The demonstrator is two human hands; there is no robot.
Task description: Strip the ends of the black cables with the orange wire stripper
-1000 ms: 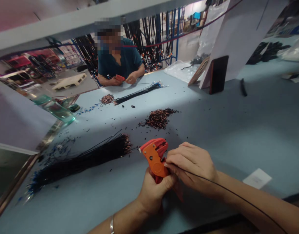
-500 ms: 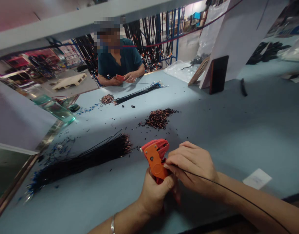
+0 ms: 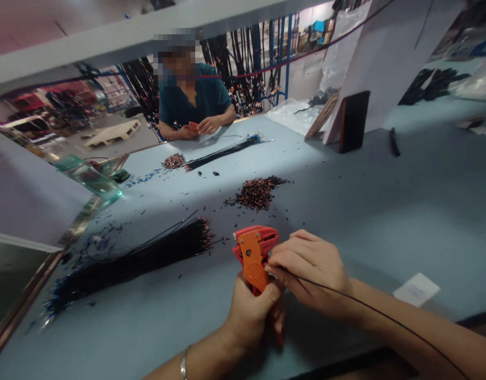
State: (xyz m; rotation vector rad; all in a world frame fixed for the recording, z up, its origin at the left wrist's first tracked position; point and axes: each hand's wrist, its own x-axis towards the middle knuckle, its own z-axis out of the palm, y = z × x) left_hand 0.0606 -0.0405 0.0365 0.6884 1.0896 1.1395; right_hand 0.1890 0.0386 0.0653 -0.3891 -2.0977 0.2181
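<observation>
An orange and red wire stripper is gripped by its handles in my left hand. Close against the tool's jaw side, my right hand pinches a thin black wire, which trails back over the right forearm. The fingers hide the wire's tip, so I cannot tell whether it sits in the jaws. Left of the tool lies a thick bundle of black wires with bare copper-coloured ends toward the tool. Beyond the tool is a heap of short black and copper scraps.
A person across the table holds a red tool, near a smaller wire bundle and scrap pile. A bottle is at left. A dark phone leans on a white post. A white card lies at right.
The wire stripper has tilted and shifted slightly right, and its handles sit differently in my left hand. My right hand stays almost in place with the wire.
</observation>
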